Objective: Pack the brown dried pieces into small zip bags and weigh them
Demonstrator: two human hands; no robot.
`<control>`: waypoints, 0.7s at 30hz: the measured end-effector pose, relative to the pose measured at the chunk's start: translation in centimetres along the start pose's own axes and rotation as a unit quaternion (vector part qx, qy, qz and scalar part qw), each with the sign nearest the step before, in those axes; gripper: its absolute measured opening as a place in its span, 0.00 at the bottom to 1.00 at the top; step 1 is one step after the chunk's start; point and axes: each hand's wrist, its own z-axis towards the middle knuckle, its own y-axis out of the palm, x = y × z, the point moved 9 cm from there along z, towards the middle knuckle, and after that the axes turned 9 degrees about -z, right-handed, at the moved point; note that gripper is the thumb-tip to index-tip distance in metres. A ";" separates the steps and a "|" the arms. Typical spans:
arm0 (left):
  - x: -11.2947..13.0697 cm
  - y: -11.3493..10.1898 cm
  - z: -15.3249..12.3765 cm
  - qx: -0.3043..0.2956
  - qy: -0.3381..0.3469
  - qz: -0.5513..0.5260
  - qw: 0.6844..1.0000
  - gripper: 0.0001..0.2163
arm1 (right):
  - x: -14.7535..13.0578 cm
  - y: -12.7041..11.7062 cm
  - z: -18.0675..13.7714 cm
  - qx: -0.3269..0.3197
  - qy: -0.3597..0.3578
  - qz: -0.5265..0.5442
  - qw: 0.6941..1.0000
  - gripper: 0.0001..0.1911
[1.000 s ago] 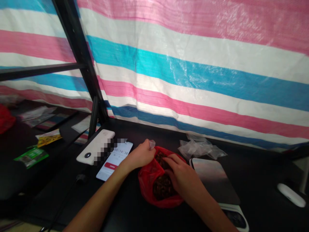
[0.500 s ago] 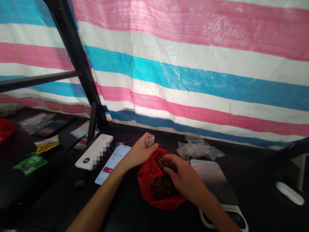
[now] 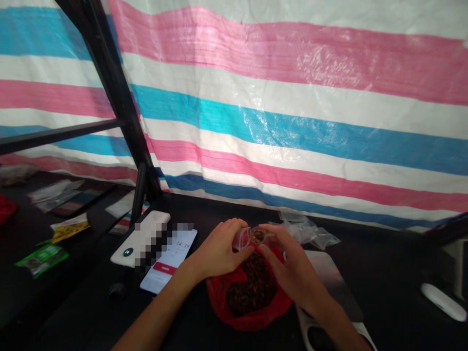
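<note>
Cup (image 3: 264, 237), small, clear and holding some brown bits, sits in the fingers of my right grip (image 3: 292, 265), thumb and fingertips pinched in close around it. My left grip (image 3: 221, 251) is curled in on a clear bag (image 3: 243, 238), its thumb reaching toward the cup. From the left grip, the cup lies just to the right and level with the fingertips, right beside the bag; whether the two touch I cannot tell. The cup's mouth faces me, but its long axis is too small to settle. The right hand is clearly the nearer one to it.

Directly beneath both grips, toward me, a red bag (image 3: 252, 322) stands rolled wide on the bench (image 3: 395, 292), filled with brown pieces (image 3: 252, 285). My right forearm crosses part of the scale (image 3: 332, 275), with loose clear bags (image 3: 309, 231) beyond it. On the left, the phone (image 3: 170, 265) and a white device (image 3: 137, 239) lie by my left forearm. I see nothing standing between cup and bag.
</note>
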 end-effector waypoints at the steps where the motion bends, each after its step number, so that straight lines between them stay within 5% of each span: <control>1: 0.0 0.2 0.0 -0.005 0.004 0.006 1.000 0.09 | -0.4 0.0 -0.1 0.006 -0.013 -0.019 1.000 0.16; 16: -0.1 1.4 0.0 -0.021 -0.014 0.036 0.999 0.10 | -2.1 0.6 -0.8 0.033 -0.107 -0.071 0.991 0.11; 21: 0.2 1.3 0.0 -0.013 -0.003 0.024 1.000 0.09 | -3.4 0.7 -1.3 0.030 -0.169 -0.074 0.982 0.18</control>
